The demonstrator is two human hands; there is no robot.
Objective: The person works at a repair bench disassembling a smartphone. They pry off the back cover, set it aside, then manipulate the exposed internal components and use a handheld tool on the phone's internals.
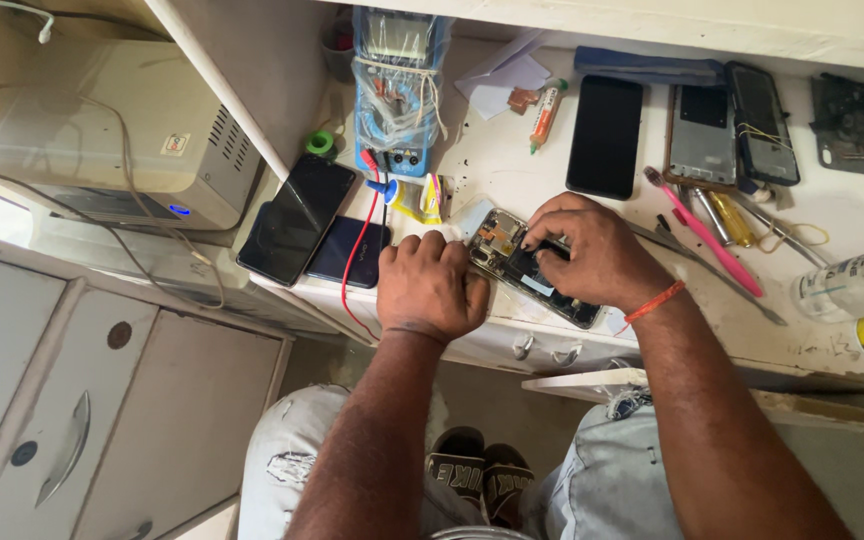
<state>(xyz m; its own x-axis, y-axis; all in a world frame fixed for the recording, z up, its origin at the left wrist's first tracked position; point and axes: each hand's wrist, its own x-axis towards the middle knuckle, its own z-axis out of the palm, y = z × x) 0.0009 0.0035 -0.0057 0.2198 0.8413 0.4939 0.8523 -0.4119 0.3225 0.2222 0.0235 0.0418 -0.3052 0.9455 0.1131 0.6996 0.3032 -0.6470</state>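
Head view looks down on a scuffed, off-white worktop (512, 160) with a flat painted surface, where a blue, box-shaped multimeter (392, 95) stands wrapped in its coiled leads. Beside it at the left edge lie two glossy black phones (297, 220), slab-shaped and overlapping, and farther back a third dark phone (604, 135) lies flat. At the front edge rests an opened phone (527, 265), its back off and its metal frame and dark inner parts bare, lying aslant. The left hand (430, 285) is curled into a loose fist, its fingers folded narrow and pressed on the phone's left end. The right hand (592, 250) lies over the middle, fingers (542, 232) bent close together, tips touching the inner parts. A thin pink toothbrush (707, 235) lies just right of that hand.
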